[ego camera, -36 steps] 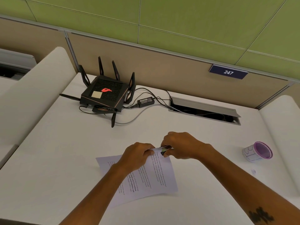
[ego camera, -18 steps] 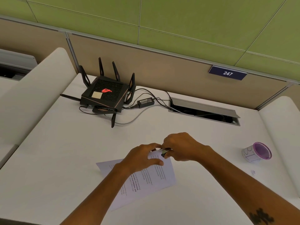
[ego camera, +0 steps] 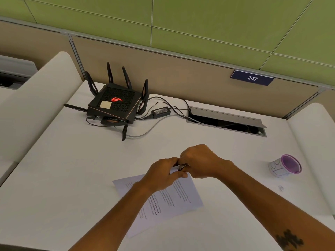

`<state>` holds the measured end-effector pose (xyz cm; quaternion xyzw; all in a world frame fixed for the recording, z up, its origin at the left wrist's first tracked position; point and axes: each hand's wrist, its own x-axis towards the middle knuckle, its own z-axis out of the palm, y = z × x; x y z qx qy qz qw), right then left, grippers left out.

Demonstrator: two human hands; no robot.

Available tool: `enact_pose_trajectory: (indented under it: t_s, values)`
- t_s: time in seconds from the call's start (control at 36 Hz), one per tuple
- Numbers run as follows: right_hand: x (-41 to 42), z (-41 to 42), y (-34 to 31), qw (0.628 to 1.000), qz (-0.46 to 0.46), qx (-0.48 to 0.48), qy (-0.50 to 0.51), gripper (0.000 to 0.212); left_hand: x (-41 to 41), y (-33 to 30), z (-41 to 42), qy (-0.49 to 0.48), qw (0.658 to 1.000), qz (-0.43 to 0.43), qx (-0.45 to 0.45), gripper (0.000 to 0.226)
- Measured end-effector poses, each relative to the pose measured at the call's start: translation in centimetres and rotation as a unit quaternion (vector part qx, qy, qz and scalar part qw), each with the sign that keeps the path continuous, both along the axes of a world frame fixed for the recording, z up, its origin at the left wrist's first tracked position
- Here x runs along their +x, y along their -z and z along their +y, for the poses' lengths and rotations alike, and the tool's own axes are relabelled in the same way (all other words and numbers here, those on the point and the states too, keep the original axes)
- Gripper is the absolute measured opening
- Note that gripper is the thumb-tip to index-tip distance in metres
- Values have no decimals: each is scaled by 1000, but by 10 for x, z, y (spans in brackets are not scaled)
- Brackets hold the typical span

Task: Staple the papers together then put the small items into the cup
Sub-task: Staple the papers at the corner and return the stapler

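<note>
White printed papers (ego camera: 183,194) lie on the white desk (ego camera: 72,178) in front of me. My left hand (ego camera: 163,173) rests on their top edge, fingers pinching the corner. My right hand (ego camera: 200,161) is closed around a small dark stapler (ego camera: 182,167) at that same corner; only its tip shows between my hands. A white cup with a purple rim (ego camera: 284,166) lies on its side at the right. A small pale item (ego camera: 281,187) lies on the desk just below the cup.
A black router with antennas (ego camera: 116,105) sits at the back left, with a power brick (ego camera: 161,111) and cables running to an open cable hatch (ego camera: 226,120). White padded dividers flank the desk on both sides.
My left hand has slid up the page and closed in on the stapler at the top corner. The papers have shifted slightly. My right hand stays on the stapler.
</note>
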<state>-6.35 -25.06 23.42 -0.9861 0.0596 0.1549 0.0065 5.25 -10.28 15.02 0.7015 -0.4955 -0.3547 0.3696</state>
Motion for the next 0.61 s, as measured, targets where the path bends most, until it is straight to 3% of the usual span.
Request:
enact_pose_trajectory:
  t_s: [0.25,0.39,0.5,0.61]
  values:
    - [-1,-5,-2,1000,-9,26,5,13,14,5,5,18,998,-4,66,48]
    - [-3,-7,-5,997,-32,73,16,21,19,7,11,-3,997,5,75,19]
    - [-6,-10,-3,994,-32,98,39,34,20,7,10,-22,998,4,62,28]
    - [-14,-15,-2,985,-50,131,103,44,20,6,13,-36,997,32,65,19]
